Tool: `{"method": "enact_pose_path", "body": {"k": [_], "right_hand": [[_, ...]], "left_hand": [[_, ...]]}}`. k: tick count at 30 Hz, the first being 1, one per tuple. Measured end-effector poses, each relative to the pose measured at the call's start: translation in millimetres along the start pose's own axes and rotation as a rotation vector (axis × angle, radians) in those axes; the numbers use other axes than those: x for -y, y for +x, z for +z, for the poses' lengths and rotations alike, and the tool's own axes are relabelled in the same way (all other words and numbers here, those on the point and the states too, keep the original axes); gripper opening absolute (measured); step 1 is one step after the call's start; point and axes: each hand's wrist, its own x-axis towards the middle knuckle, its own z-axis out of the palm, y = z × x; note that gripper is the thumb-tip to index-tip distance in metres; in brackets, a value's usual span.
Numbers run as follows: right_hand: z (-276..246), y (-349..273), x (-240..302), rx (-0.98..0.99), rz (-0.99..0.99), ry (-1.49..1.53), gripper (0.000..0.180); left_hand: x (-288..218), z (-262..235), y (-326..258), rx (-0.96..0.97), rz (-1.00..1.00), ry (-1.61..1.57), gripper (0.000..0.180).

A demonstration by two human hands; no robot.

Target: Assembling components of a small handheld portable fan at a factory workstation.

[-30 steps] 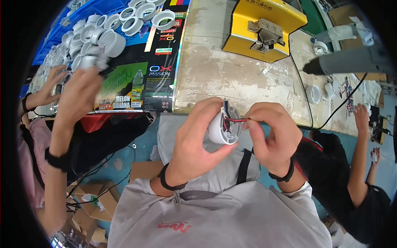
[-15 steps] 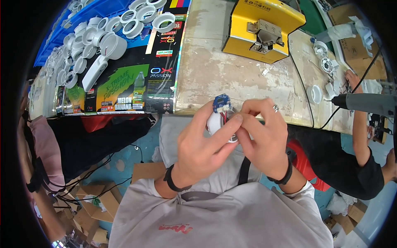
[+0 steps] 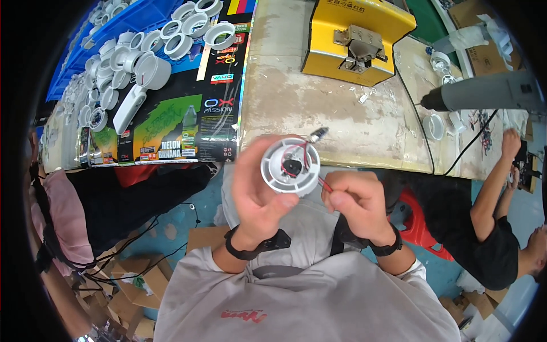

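Observation:
My left hand (image 3: 254,191) is closed round a white round plastic housing (image 3: 277,157), just in front of the table's near edge. The housing's open, spoked face points up, showing a small black part (image 3: 292,167) and thin red wires inside. At its far rim a small circuit board (image 3: 319,134) sticks out, seen nearly edge-on. To the right of the housing, my right hand (image 3: 359,200) pinches red and dark wires (image 3: 325,184) that run out from its side.
White plastic rings (image 3: 219,35) and a white handled housing (image 3: 130,108) lie on a printed sheet at the left, beside a blue crate (image 3: 128,28). A yellow machine (image 3: 359,48) stands at the back. On the right are a grey power screwdriver (image 3: 478,93) and a co-worker's arm (image 3: 491,188).
The housing has turned so its spoked face shows, and the circuit board now appears edge-on. My right hand has moved down and away, drawing wires out sideways. The screwdriver has shifted upward.

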Motion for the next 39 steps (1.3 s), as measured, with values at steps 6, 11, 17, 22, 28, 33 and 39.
{"method": "enact_pose_path", "body": {"k": [6, 11, 17, 22, 28, 33, 39], "right_hand": [[0.4, -4.2, -8.9, -0.011, -0.25, -0.039, 0.012], [1.4, -4.2, -8.6, 0.195, -0.082, -0.081, 0.014], [-16.1, 18.1, 24.7, -0.132, -0.199, -0.149, 0.019], [-32.3, 35.3, 44.3, 0.067, -0.606, -0.436, 0.03], [-25.2, 42.9, 51.7, 0.283, -0.425, -0.481, 0.021], [-35.5, 44.1, 61.8, 0.399, -0.218, -0.413, 0.029], [-27.5, 35.2, 56.1, 0.316, -0.438, -0.643, 0.02]], "left_hand": [[-4.9, -4.0, 8.7, 0.209, -0.02, 0.181, 0.067], [-5.8, -5.7, 9.6, 0.234, -0.018, -0.096, 0.073], [-18.1, -4.3, 3.1, 0.322, -0.265, -0.078, 0.074], [-19.6, -6.4, 4.8, 0.408, -0.245, 0.008, 0.072], [-23.1, 2.7, 2.8, 0.409, -0.221, 0.15, 0.08], [-18.0, -2.4, 0.1, 0.363, -0.195, 0.206, 0.086], [-16.0, 2.3, 4.3, 0.303, -0.188, 0.262, 0.073]]}}
